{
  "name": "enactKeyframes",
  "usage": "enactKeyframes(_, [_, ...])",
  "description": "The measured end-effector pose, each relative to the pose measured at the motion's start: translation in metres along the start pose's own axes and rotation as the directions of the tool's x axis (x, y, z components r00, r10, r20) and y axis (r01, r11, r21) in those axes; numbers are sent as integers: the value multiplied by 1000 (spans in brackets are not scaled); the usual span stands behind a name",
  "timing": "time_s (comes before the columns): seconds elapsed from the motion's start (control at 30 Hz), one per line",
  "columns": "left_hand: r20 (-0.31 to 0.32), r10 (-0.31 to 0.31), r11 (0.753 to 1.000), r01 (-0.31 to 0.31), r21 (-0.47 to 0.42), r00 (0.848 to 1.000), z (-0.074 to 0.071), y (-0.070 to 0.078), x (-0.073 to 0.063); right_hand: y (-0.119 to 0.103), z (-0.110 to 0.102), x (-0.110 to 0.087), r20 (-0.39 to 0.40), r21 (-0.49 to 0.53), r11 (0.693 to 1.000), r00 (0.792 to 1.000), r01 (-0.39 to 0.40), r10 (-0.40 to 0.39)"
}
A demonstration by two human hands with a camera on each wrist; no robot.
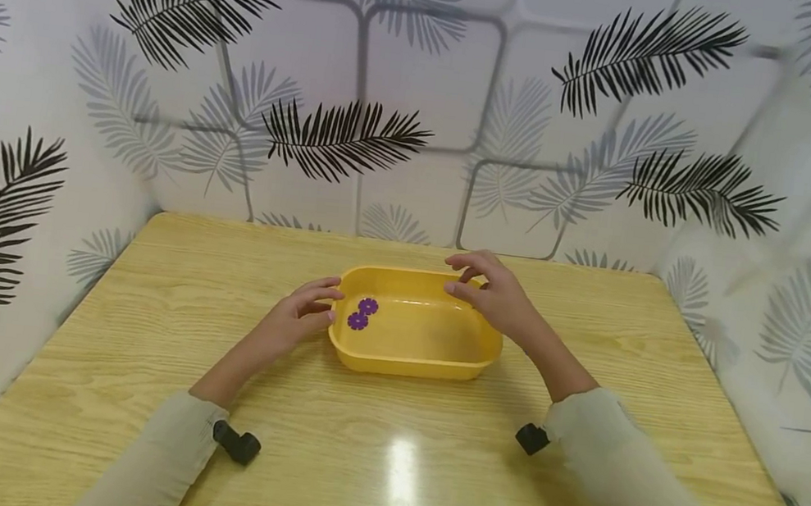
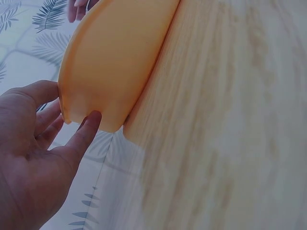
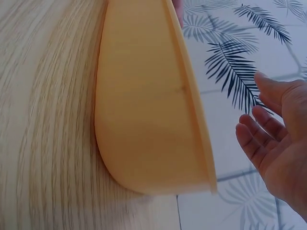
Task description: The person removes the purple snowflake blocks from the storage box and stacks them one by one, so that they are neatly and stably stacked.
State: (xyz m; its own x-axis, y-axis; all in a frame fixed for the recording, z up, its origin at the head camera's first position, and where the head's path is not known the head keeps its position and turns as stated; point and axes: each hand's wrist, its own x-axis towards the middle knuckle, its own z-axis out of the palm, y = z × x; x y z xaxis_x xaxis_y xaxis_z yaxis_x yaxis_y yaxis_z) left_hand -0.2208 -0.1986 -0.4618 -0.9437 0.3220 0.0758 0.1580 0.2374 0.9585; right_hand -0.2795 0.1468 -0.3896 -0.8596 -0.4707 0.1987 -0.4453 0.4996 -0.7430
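Note:
A yellow oval-cornered plastic basin [image 1: 412, 367] sits on the wooden table. Inside its left end lie two purple notched discs, one a bit farther back [image 1: 368, 306] and one nearer [image 1: 357, 321], edges meeting. My left hand [image 1: 295, 316] is at the basin's left end, fingertips right at the rim. The left wrist view shows its thumb [image 2: 88, 128] against the outer wall. Over the basin's back right corner hovers my right hand [image 1: 493, 295], fingers loosely bent, nothing visible between them. In the right wrist view that hand stands apart from the rim, palm showing.
A tiny purple bit [image 1: 527, 352] peeks out beside the right forearm, mostly hidden. The wood-grain table [image 1: 324, 459] runs back to a wall [image 1: 411, 196] with leaf prints. Small black devices are strapped at the left cuff [image 1: 237, 442] and right cuff [image 1: 533, 439].

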Motion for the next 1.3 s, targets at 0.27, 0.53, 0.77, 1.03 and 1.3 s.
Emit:
enactKeyframes(0.27, [-14, -13, 1000, 13, 3, 1000, 1, 0, 0, -4, 29, 18, 86, 48, 999, 996, -11, 7])
enactKeyframes(0.53, [-4, -5, 1000, 5, 2, 1000, 0, 1, 0, -9, 56, 32, 145, -25, 999, 989, 43, -39])
enactKeyframes(0.77, [3, 0, 1000, 0, 4, 1000, 0, -1, 1, -12, 78, 42, 224, -59, 998, 974, 18, -4])
enactKeyframes(1.03, [6, 0, 1000, 0, 0, 1000, 1, 2, -2, -12, 100, 55, 299, -86, 995, 954, 49, -22])
enactKeyframes(1.3, [7, 14, 1000, -14, 3, 1000, 0, -1, 0, -12, 117, 64, 334, -117, 991, 942, 58, -16])
